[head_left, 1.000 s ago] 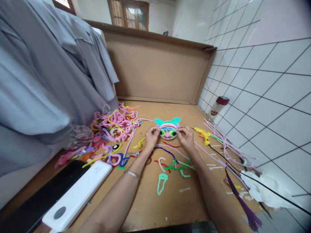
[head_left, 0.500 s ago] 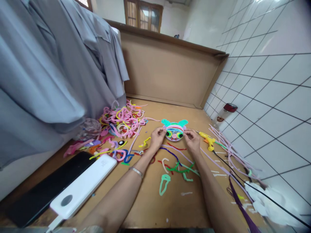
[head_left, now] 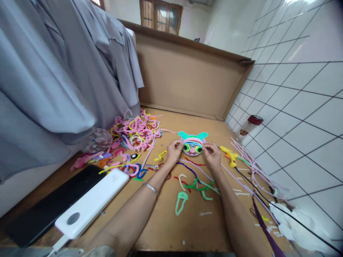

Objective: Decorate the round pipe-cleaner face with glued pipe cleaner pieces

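Observation:
A small round pipe-cleaner animal face with green ears, a pink and blue striped brow, green-and-yellow eyes with black centres and a pink nose is held between my two hands. My left hand pinches its left edge with thumb and fingers. On the other edge, my right hand grips it the same way. Just below it on the table lie a red pipe cleaner, a dark blue pipe cleaner, a curved green pipe cleaner and a mint-green loop.
A tangled heap of pipe cleaners lies at left, with a black phone and white power bank nearer. To the right are a yellow glue gun with its cord, a red-lidded bottle, lilac stems and white tissue.
The view has shifted very slightly. Both hands keep hold of the animal face in the same place.

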The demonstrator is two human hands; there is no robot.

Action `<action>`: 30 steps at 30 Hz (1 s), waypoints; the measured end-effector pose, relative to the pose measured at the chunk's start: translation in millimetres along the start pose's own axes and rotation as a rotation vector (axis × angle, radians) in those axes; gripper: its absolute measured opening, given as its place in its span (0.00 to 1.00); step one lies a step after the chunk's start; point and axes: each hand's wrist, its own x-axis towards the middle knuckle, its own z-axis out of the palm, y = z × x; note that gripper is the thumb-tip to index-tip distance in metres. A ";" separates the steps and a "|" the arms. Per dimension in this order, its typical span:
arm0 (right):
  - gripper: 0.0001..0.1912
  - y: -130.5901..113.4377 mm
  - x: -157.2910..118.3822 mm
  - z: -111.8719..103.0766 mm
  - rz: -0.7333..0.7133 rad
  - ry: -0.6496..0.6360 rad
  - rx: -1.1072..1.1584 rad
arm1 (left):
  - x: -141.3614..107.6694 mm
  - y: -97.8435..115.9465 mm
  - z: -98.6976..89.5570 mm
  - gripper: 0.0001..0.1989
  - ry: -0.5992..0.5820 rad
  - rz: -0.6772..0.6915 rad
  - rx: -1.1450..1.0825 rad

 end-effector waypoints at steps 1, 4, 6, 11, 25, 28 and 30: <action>0.06 -0.5 -0.2 0.1 0.000 -0.001 -0.003 | 0.4 -0.7 0.3 0.11 0.008 -0.003 0.002; 0.06 -1.9 -0.4 0.1 0.005 -0.009 -0.013 | 1.2 -1.8 0.8 0.11 0.032 -0.005 0.008; 0.06 -2.6 -0.3 0.1 0.008 -0.014 -0.015 | 1.3 -1.5 0.9 0.10 0.034 -0.006 0.009; 0.05 -3.8 0.2 0.5 0.020 -0.030 -0.017 | 0.6 1.7 0.1 0.09 0.020 -0.019 0.009; 0.06 -0.3 0.0 2.9 0.060 -0.020 0.033 | -0.9 4.9 0.3 0.13 0.021 -0.032 0.014; 0.05 1.3 -0.4 3.1 0.065 -0.026 0.031 | -1.7 6.2 0.5 0.13 0.015 -0.047 0.006; 0.05 2.7 -0.5 3.1 0.075 -0.026 0.030 | -2.0 7.0 0.7 0.14 0.013 -0.052 0.004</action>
